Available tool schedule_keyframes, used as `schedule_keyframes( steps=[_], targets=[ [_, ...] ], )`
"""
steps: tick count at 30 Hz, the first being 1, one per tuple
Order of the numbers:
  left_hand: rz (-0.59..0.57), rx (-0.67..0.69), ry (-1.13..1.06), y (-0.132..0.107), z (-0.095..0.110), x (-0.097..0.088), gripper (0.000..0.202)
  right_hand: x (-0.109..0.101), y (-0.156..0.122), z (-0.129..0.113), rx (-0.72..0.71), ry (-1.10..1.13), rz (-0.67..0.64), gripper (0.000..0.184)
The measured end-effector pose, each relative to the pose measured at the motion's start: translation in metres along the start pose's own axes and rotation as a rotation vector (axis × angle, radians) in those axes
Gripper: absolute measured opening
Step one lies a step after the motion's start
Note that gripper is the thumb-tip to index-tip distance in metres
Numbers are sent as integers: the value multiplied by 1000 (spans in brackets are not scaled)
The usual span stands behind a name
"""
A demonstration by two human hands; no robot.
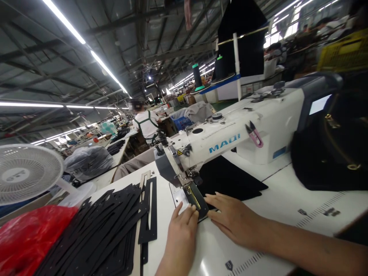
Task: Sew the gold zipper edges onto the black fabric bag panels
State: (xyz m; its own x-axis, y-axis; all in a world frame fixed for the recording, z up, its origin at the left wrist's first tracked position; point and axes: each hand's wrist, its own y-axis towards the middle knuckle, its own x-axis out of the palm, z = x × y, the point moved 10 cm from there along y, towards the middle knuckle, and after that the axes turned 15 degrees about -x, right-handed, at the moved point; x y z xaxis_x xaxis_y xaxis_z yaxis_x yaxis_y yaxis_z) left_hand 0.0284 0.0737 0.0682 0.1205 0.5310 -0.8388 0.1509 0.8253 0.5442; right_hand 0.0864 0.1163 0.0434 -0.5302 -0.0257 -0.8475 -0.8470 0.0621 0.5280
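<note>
A small black piece with a gold-toothed zipper (195, 198) lies beneath the needle area of a white sewing machine (198, 147). My left hand (184, 230) rests at its left edge, fingers stretched forward and fingertips on or beside it. From the right, my right hand (234, 216) touches its other edge with fingers extended and somewhat apart. Neither hand is wrapped around anything. Behind my right fingers a larger black fabric panel (230, 178) lies flat under the machine arm; I cannot tell whether it is joined to the zipper piece.
Left of my hands are piled black slotted strips (115, 222), beside a red plastic bag (31, 234) and a white fan (25, 174). Pink thread snips (255, 136) sit against the machine body. A black bag (330, 153) stands at right. Another person (146, 122) sits farther off.
</note>
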Motion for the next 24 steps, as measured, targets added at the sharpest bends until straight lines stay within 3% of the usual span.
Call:
schedule_keyframes(
  steps=[6, 15, 24],
  targets=[
    [-3, 53, 32, -4, -3, 4, 34, -10, -1, -2, -7, -25, 70, 22],
    [-59, 139, 73, -7, 2, 9, 34, -8, 1, -2, -7, -48, -22, 23],
    [2, 85, -2, 2, 4, 0, 31, -9, -2, -6, -73, -87, 143, 24]
  ],
)
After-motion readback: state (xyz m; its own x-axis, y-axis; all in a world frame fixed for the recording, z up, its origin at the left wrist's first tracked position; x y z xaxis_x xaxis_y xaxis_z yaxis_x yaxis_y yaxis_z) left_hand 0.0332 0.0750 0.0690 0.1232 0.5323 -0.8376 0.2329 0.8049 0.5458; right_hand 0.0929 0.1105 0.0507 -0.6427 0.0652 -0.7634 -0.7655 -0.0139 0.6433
